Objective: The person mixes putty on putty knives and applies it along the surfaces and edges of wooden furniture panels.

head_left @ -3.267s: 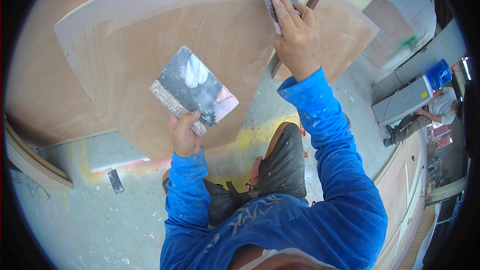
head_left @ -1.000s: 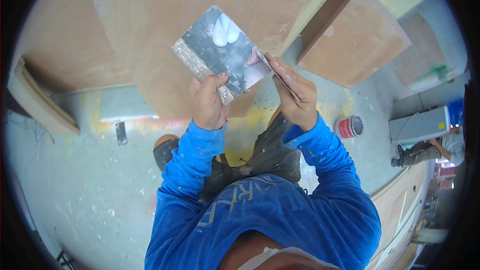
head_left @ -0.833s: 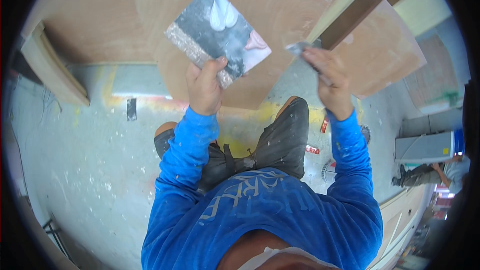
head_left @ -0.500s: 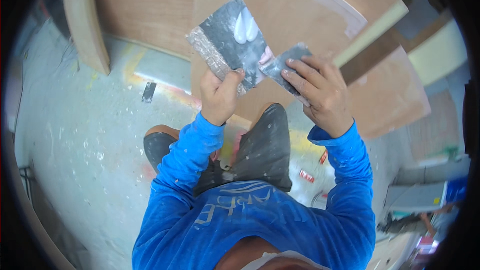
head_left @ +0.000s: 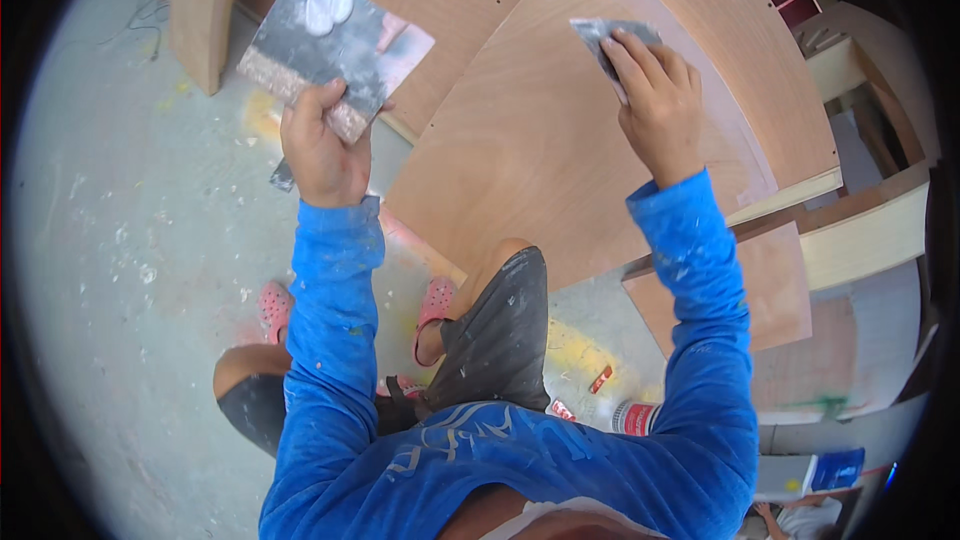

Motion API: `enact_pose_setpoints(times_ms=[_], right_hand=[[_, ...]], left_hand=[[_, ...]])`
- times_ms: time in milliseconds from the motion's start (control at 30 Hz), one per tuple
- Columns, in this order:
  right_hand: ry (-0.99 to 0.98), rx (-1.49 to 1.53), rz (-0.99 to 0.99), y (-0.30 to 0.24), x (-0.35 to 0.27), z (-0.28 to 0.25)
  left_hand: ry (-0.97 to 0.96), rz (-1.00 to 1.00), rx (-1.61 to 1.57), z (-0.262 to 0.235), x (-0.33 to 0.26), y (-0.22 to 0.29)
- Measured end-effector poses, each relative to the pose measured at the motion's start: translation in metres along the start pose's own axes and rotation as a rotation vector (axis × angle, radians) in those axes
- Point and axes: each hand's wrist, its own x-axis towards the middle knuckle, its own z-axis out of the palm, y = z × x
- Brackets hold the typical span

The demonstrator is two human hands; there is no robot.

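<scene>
My left hand (head_left: 325,158) grips a flat dark putty board (head_left: 345,58) by its lower edge, thumb on top. A tan, worn strip runs along that edge. Near the board's far corner sit white dabs of putty (head_left: 324,6), and a pinkish smear covers its right side. My right hand (head_left: 662,108) holds a thin grey putty scraper (head_left: 598,40), fingers laid over its face. The scraper is over or against the large plywood panel (head_left: 520,150); whether it touches, I cannot tell. A wide gap separates it from the board.
A pale band of filler (head_left: 690,50) follows the panel's curved right side. Curved wooden frames (head_left: 865,230) stand at right, and a curved wooden piece (head_left: 200,20) at upper left. A labelled tub (head_left: 634,418) is by my right side. Another person (head_left: 800,518) shows at lower right.
The scraper has come away from the board and moved right and up over the panel. The board has shifted left. My view has turned, and pink clogs now show below.
</scene>
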Motion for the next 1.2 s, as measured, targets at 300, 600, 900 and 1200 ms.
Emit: enact_pose_setpoints(times_ms=[300, 600, 900, 1200], right_hand=[[-0.259, -0.391, -0.373, 0.036, 0.063, 0.071], [-0.333, -0.432, -0.444, 0.062, 0.07, 0.096], [-0.588, -0.492, -0.24, 0.031, 0.089, 0.064], [-0.15, 1.042, 0.682, -0.105, 0.011, 0.018]], left_hand=[[0.25, -0.156, -0.214, -0.097, 0.017, -0.046], [0.362, -0.147, -0.237, -0.116, 0.019, -0.052], [0.384, -0.174, -0.231, -0.124, 0.014, -0.058], [0.141, -0.313, -0.258, -0.048, -0.012, -0.083]])
